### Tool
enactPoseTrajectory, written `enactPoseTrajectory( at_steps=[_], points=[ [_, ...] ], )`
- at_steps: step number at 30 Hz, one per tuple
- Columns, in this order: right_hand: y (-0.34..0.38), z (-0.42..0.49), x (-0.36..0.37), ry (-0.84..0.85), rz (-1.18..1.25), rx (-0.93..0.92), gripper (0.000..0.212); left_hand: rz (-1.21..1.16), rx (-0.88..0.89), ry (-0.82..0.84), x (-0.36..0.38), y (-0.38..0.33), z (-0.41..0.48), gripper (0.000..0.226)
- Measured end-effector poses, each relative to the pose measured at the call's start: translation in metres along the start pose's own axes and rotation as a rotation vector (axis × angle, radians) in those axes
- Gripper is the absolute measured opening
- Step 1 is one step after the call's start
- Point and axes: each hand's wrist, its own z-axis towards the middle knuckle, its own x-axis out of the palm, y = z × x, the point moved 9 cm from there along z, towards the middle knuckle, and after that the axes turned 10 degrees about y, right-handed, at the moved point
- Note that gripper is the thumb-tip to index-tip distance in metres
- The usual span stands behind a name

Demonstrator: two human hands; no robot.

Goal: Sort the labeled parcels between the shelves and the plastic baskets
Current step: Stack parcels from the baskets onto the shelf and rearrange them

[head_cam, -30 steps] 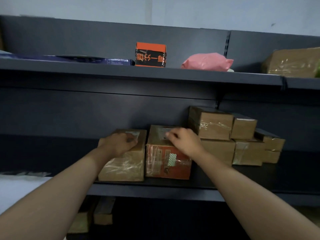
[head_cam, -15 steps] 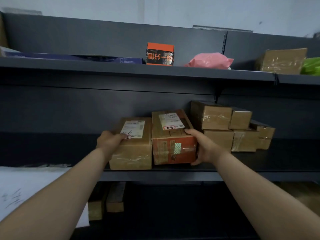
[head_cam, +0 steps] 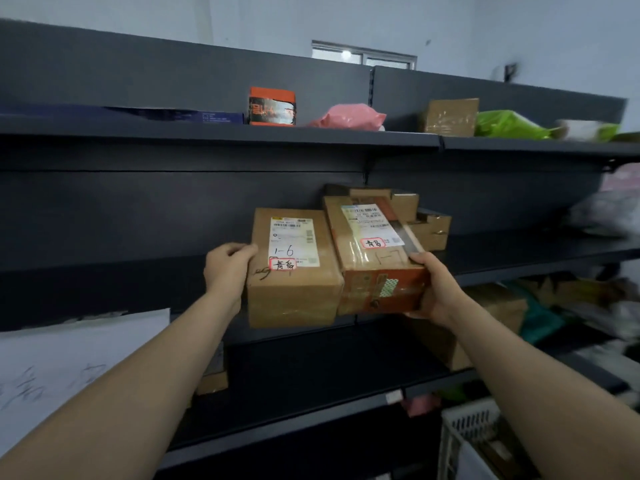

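Note:
Two labeled cardboard parcels are held side by side in front of the dark middle shelf (head_cam: 519, 251). The plain brown parcel marked "1-6" (head_cam: 294, 292) is gripped at its left side by my left hand (head_cam: 227, 268). The orange-printed parcel marked "1-7" (head_cam: 377, 265) is gripped at its right end by my right hand (head_cam: 433, 289). Both parcels sit clear of the shelf board, pressed against each other, labels facing up. A white plastic basket (head_cam: 467, 431) shows at the bottom right.
Small brown boxes (head_cam: 429, 226) are stacked on the middle shelf behind the held parcels. The top shelf carries an orange box (head_cam: 272, 105), a pink bag (head_cam: 349, 117), a taped brown box (head_cam: 448, 116) and green bags (head_cam: 509, 124). White paper (head_cam: 69, 362) lies at left.
Both hands slid from the parcels' tops to their outer sides, then pulled the two parcels off the shelf toward me. The view has swung to the right.

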Motion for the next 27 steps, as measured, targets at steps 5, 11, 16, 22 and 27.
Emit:
enactPoseTrajectory(
  at_steps=[5, 11, 16, 22, 27],
  points=[
    [-0.002, -0.059, -0.088, -0.163, 0.091, -0.067, 0.03, -0.183, 0.069, 0.405, 0.104, -0.008, -0.036, 0.039],
    [-0.012, -0.158, -0.224, -0.427, 0.207, -0.081, 0.034, -0.101, -0.161, 0.876, 0.275, 0.004, -0.111, 0.041],
    [-0.027, -0.278, -0.337, -0.683, 0.236, -0.032, 0.031, -0.14, -0.26, 1.06, 0.41, 0.019, -0.209, 0.022],
    [-0.061, -0.413, -0.442, -0.97, 0.239, 0.053, 0.034, -0.1, -0.361, 1.16, 0.543, 0.056, -0.32, 0.028],
    [-0.108, -0.507, -0.516, -1.226, 0.184, 0.141, 0.033, 0.053, -0.352, 1.277, 0.637, 0.106, -0.402, 0.05]
  ],
)
